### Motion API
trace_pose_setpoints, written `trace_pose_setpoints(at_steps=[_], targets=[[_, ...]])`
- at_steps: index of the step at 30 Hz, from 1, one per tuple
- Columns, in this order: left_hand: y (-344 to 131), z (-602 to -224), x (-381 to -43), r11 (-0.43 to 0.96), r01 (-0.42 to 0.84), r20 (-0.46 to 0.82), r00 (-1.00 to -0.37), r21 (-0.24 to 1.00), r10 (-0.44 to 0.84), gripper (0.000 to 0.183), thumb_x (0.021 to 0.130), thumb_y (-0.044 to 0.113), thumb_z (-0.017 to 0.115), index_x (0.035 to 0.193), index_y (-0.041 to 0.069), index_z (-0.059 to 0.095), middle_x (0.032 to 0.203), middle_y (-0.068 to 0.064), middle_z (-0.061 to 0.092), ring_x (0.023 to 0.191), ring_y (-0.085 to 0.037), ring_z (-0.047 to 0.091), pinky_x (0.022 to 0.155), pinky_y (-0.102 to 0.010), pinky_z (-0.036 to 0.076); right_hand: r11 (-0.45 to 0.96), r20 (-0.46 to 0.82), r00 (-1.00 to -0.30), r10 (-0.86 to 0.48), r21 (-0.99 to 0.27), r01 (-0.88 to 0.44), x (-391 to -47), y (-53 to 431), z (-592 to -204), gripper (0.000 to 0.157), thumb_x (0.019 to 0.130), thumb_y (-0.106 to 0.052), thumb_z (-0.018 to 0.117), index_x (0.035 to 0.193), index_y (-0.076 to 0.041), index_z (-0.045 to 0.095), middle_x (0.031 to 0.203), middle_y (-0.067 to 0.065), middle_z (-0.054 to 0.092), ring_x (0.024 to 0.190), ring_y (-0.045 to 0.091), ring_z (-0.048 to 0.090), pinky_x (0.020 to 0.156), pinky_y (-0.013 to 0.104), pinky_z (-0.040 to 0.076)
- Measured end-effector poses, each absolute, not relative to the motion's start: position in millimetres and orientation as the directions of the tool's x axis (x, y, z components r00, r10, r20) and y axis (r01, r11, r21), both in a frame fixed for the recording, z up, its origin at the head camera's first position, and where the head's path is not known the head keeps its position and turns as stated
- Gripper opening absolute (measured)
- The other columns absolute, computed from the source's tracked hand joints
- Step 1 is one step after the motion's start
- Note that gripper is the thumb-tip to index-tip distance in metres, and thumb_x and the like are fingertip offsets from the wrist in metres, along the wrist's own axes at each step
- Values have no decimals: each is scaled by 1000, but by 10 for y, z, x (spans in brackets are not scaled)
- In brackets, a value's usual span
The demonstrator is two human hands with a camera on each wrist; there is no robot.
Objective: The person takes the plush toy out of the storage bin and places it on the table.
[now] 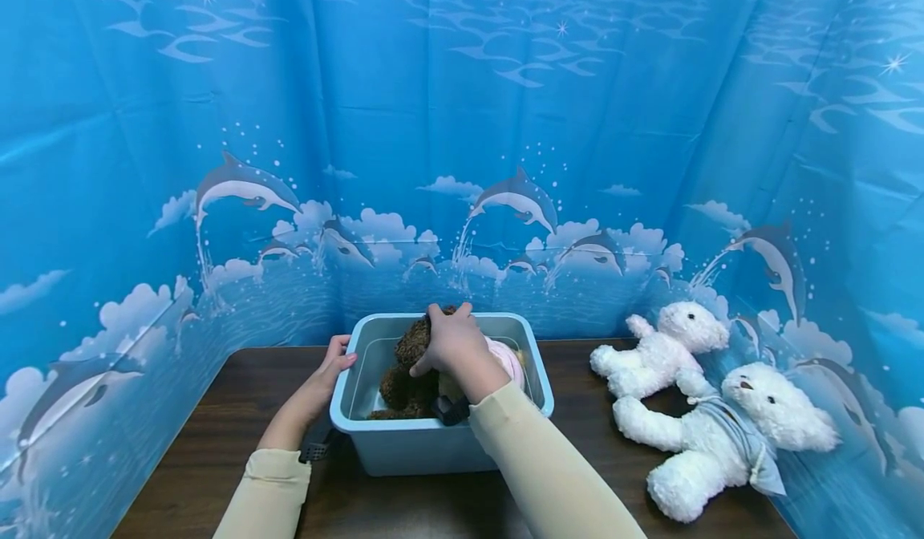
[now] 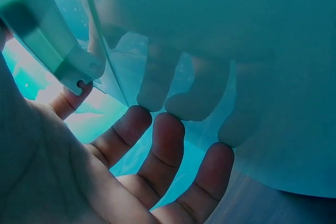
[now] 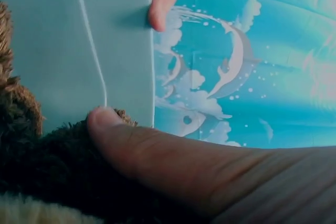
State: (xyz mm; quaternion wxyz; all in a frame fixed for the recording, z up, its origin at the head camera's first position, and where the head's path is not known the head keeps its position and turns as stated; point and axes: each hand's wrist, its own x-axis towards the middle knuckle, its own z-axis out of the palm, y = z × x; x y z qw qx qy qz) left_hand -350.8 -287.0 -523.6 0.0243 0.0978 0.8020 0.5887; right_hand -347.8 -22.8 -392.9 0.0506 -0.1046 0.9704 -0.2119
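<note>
A light blue plastic bin (image 1: 419, 452) stands on the dark wooden table. My left hand (image 1: 328, 370) holds its left rim, thumb hooked over the edge. In the left wrist view the fingertips (image 2: 169, 132) touch the outer wall, which mirrors them. Inside the bin, my right hand (image 1: 456, 342) grips a curly brown plush toy (image 1: 413, 342) from above. The right wrist view has the thumb (image 3: 107, 121) pressing into its dark fur (image 3: 52, 156). Part of the toy is hidden under the hand. A pink and white soft thing (image 1: 507, 358) lies to its right in the bin.
Two white plush toys sit on the right of the table: a smaller one (image 1: 635, 366) farther back, and a teddy bear (image 1: 696, 455) in a grey-blue garment nearer. A blue dolphin-print curtain (image 1: 375, 162) hangs around the dark wooden table (image 1: 216, 435).
</note>
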Motion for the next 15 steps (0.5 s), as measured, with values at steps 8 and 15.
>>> trace_pose_setpoints(at_steps=[8,15], targets=[[-2868,-5245,-3500,273,131,80,-978,953,192,59,108,45,40,153,13,20,154,-21,26,139,-41,32,97,-39,45,862,-51,-956,-289,-448,-236,-3524,-230,-4002,101,84,-34,96,167,-28,39,168,23,37,122,42,64,90,53,59],[-2875,-5244,-3490,287,139,86,-978,948,190,60,108,45,39,154,13,19,155,-21,25,140,-41,29,99,-41,44,799,76,-942,-328,-510,-319,-3521,-190,-3996,73,85,-32,94,148,-33,57,147,14,51,102,32,63,86,52,58]])
